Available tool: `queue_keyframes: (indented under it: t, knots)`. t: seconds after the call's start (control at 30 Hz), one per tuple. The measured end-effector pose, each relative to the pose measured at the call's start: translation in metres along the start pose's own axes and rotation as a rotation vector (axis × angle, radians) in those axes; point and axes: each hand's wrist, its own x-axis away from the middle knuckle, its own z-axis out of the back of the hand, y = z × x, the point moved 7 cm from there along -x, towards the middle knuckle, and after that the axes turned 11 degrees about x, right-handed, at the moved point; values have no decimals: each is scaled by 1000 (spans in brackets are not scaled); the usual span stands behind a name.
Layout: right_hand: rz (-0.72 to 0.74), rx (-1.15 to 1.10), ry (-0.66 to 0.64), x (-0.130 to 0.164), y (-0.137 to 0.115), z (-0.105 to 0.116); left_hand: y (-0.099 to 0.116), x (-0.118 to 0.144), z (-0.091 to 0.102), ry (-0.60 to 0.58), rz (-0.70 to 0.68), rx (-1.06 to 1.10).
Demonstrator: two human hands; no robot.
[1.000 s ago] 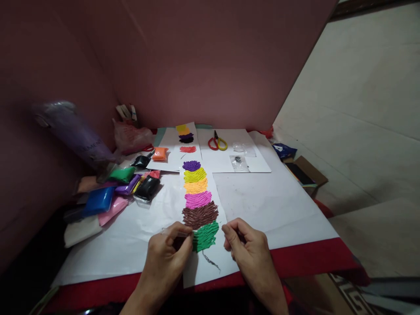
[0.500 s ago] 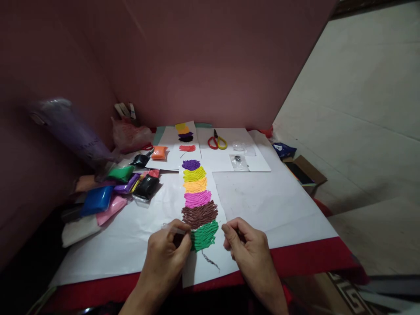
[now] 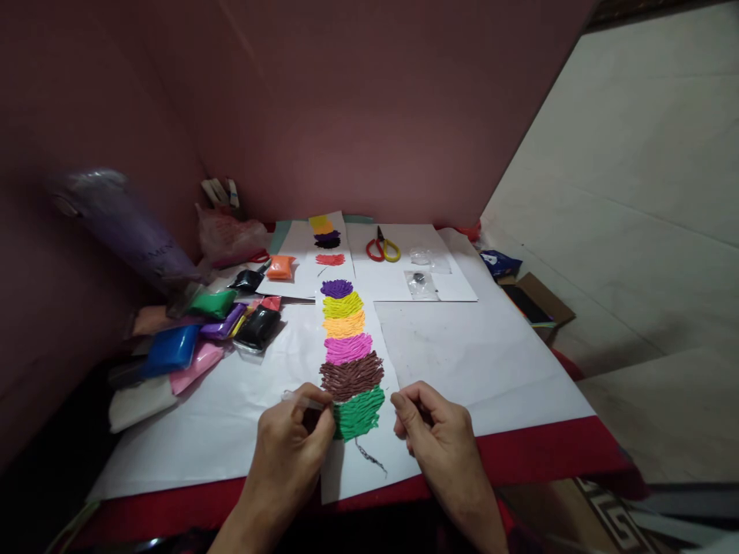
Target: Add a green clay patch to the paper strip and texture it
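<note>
Here the left hand (image 3: 295,442) pinches a clear stick (image 3: 301,399), lying crosswise.

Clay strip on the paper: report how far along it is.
Done: six textured clay bands, purple down to brown and green. In hand: the left hand holds a thin clear tool at the green band's edge; the right hand rests beside it. Left: the pencilled tail below stays bare.

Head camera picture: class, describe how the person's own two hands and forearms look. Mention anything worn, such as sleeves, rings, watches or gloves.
Both the left hand and the right hand are bare, with no gloves. No rings, watch or bracelet show on either. The forearms are uncovered down to the picture's bottom edge, so no sleeve is in view. The fingernails look short and unpainted.
</note>
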Motion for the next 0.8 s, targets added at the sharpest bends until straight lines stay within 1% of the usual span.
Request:
queue_keyframes:
  t: [0.43,0.8]
  knots:
    - [6,-3,5,2,-1,0,0,3,3,46,-13,-24]
    - [3,2,5,0,0,0,6,3,5,59,-43,-51]
